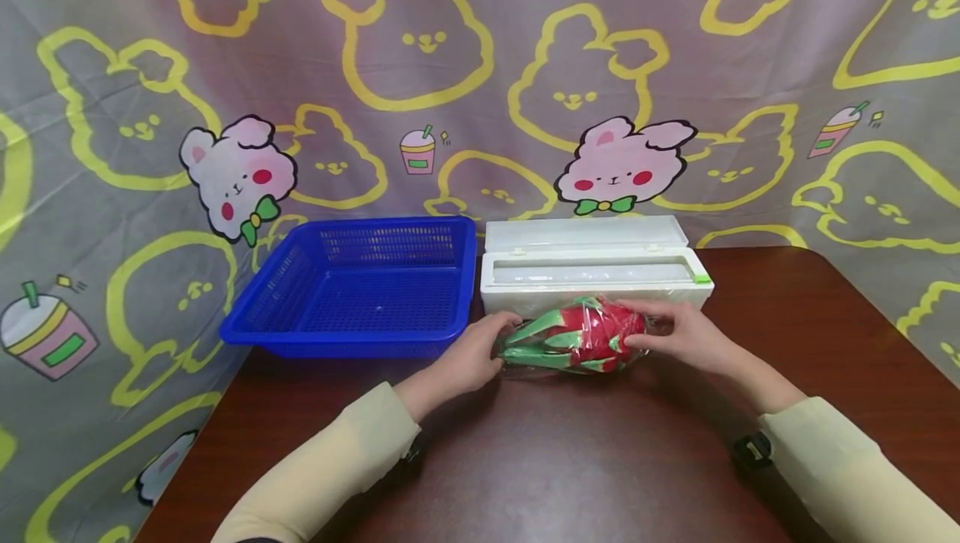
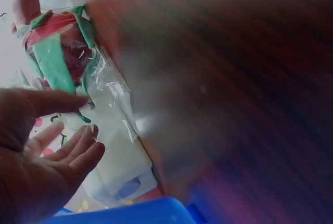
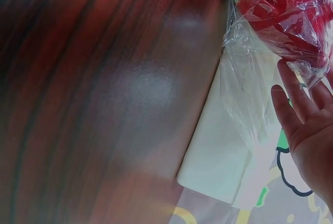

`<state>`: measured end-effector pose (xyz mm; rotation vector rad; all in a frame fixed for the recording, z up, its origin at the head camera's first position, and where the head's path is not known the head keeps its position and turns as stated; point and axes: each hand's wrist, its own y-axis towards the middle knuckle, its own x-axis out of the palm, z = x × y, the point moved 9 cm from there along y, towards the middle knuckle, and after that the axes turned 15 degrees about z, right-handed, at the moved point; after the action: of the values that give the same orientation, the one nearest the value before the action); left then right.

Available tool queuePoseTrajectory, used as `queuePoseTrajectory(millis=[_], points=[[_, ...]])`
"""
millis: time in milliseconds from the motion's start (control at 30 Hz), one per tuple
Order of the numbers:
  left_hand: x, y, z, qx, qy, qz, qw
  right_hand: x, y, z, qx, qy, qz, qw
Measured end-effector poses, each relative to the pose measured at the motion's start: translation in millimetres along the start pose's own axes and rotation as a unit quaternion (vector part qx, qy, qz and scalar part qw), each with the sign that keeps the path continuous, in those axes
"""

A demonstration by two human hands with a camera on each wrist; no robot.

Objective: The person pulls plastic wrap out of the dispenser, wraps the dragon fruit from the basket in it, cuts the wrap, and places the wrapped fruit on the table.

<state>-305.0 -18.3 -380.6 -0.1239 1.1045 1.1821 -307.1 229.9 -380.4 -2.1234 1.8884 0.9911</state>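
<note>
A red dragon fruit (image 1: 592, 333) with long green scales lies sideways between the two hands, wrapped in clear plastic film (image 2: 115, 89). At its green-tipped end, my left hand (image 1: 474, 353) holds it with thumb and fingers. My right hand (image 1: 686, 335) grips the red end, fingers on the far side and thumb towards me. Loose film hangs below the fruit in the right wrist view, close to the right fingertips (image 3: 282, 96). Right behind the fruit stands a white cling film dispenser box (image 1: 517, 297), lid (image 1: 585, 232) raised, with a roll visible inside.
A blue plastic basket (image 1: 348, 336) with mesh walls stands left of the dispenser. A green slider (image 1: 702, 279) sits at the dispenser's right end. Dark brown tabletop (image 1: 562, 460) extends towards me. Patterned cloth (image 1: 495, 43) hangs behind the table.
</note>
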Motion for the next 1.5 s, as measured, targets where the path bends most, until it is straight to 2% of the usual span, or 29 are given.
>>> queuePoseTrajectory(millis=[233, 367, 433, 567, 833, 1033, 1267, 1367, 1500], points=[[-4.9, 0.4, -2.0, 0.013, 0.057, 0.067, 0.9960, -1.7, -0.3, -0.9, -0.004, -0.002, 0.002, 1.0000], [-6.9, 4.9, -1.6, 0.019, 0.050, 0.094, 0.9942, -1.9, -0.4, -0.3, 0.002, -0.001, 0.002, 1.0000], [-6.4, 7.6, -3.3, 0.009, 0.034, 0.095, 0.9948, -1.3, -0.6, 0.6, 0.006, 0.001, 0.000, 1.0000], [-2.5, 12.9, -9.1, -0.020, 0.010, 0.082, 0.9963, -0.5, -0.6, -0.1, 0.003, 0.002, 0.000, 1.0000], [0.7, 18.3, -10.5, -0.048, -0.026, 0.071, 0.9960, -0.6, -2.0, -0.6, 0.014, -0.001, 0.006, 0.9999], [3.6, 12.0, -2.2, -0.032, -0.059, 0.031, 0.9973, -1.5, -1.3, -1.6, 0.009, 0.005, 0.002, 1.0000], [16.2, 7.6, -4.9, -0.016, -0.018, -0.048, 0.9985, -0.3, -0.1, -1.1, 0.007, 0.003, 0.001, 1.0000], [18.3, 9.8, -7.1, -0.011, -0.013, -0.054, 0.9984, 0.0, 0.4, -1.6, 0.007, 0.000, 0.003, 1.0000], [18.9, 12.9, -11.4, -0.020, -0.023, -0.051, 0.9983, 1.2, 0.9, -2.0, 0.008, 0.002, 0.005, 1.0000]])
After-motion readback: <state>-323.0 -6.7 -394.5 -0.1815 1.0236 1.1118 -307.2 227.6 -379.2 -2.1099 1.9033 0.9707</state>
